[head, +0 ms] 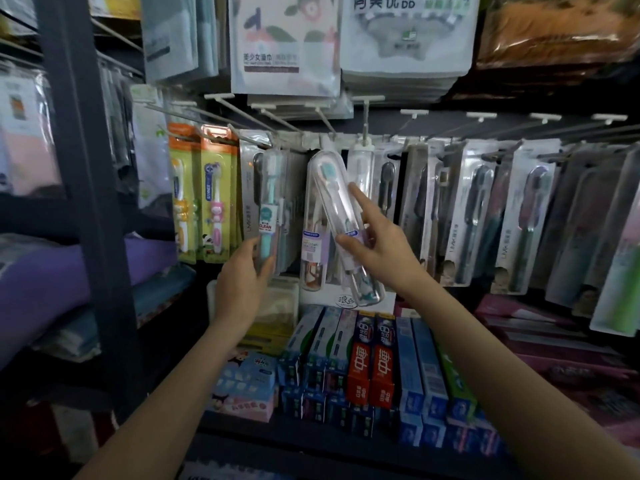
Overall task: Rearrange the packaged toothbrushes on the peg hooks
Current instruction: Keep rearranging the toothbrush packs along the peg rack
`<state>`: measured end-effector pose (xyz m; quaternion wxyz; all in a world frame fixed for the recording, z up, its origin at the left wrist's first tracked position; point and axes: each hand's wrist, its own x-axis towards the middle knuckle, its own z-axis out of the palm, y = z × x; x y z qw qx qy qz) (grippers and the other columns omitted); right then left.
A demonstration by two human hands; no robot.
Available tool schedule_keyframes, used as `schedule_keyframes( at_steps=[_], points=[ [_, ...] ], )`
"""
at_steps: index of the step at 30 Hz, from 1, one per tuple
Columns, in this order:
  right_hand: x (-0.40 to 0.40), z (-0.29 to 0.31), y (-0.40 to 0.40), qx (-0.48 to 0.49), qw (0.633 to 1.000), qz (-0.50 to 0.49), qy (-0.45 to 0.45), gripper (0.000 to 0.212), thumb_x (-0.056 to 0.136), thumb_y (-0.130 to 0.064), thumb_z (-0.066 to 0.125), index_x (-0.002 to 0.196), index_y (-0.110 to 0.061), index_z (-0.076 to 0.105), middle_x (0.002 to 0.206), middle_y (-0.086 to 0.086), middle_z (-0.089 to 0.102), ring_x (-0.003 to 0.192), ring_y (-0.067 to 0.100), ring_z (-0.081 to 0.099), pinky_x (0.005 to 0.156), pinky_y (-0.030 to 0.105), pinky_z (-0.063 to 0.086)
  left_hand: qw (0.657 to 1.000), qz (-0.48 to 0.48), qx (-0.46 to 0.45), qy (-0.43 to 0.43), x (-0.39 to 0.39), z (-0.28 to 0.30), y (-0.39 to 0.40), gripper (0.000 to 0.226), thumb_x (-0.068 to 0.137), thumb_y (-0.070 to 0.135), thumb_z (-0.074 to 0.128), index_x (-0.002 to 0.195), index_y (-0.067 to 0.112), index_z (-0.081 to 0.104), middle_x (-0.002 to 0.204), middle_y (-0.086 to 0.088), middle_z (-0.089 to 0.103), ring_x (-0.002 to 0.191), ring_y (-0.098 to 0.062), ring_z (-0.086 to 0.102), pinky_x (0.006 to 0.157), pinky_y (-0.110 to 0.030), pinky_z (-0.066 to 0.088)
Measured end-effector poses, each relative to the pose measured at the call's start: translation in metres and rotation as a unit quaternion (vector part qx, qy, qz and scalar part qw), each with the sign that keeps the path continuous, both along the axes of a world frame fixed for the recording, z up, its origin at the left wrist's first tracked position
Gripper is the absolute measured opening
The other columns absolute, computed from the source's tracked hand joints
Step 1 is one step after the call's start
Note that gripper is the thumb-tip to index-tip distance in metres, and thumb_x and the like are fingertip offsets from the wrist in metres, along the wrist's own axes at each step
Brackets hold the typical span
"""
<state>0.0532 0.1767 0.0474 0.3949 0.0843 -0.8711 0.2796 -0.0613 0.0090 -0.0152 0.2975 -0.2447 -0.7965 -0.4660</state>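
Note:
A row of peg hooks (270, 119) carries packaged toothbrushes across the shelf. My right hand (377, 247) grips a clear tube case with a toothbrush (337, 202), tilted with its top to the upper left, index finger stretched along its side. Behind it hangs a second clear case with a purple label (311, 251). My left hand (242, 275) holds the bottom of a hanging clear case with a teal toothbrush (268, 209), thumb in front of it. Orange and green children's toothbrush packs (214, 199) hang at the left.
Grey blister packs of dark toothbrushes (474, 216) fill the hooks to the right. Toothpaste boxes (370, 365) are stacked on the shelf below. Towel packets (284, 46) hang above. A dark shelf upright (86, 168) stands at the left.

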Motion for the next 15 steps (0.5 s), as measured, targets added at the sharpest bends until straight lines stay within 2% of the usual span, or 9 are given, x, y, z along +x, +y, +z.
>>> schedule_keyframes(
  at_steps=[5, 10, 15],
  points=[
    [-0.001, 0.000, -0.002, 0.028, 0.999, -0.026, -0.019, 0.072, 0.091, -0.025, 0.056, 0.148, -0.025, 0.011, 0.054, 0.002, 0.039, 0.050, 0.013, 0.040, 0.050, 0.022, 0.033, 1.000, -0.005, 0.017, -0.003, -0.001, -0.003, 0.005, 0.035, 0.089, 0.021, 0.058, 0.122, 0.009, 0.053, 0.104, -0.011, 0.065, 0.092, -0.025, 0.061, 0.074, -0.035, 0.049],
    [-0.010, -0.005, -0.004, 0.048, 0.998, -0.042, -0.004, 0.074, 0.091, -0.025, 0.055, 0.148, -0.022, 0.008, 0.058, -0.004, 0.039, 0.053, 0.005, 0.038, 0.050, 0.010, 0.032, 1.000, -0.008, 0.029, -0.002, 0.002, -0.004, 0.004, 0.037, 0.089, 0.021, 0.058, 0.124, 0.008, 0.052, 0.108, -0.011, 0.063, 0.096, -0.025, 0.059, 0.076, -0.032, 0.046],
    [-0.012, -0.008, -0.008, 0.017, 0.999, -0.029, -0.003, 0.074, 0.092, -0.023, 0.055, 0.148, -0.022, 0.006, 0.061, -0.007, 0.036, 0.052, 0.005, 0.037, 0.050, 0.009, 0.033, 1.000, -0.005, 0.022, -0.007, 0.007, -0.002, 0.004, 0.037, 0.090, 0.020, 0.058, 0.124, 0.007, 0.051, 0.110, -0.011, 0.062, 0.097, -0.021, 0.056, 0.074, -0.025, 0.038]
  ],
)
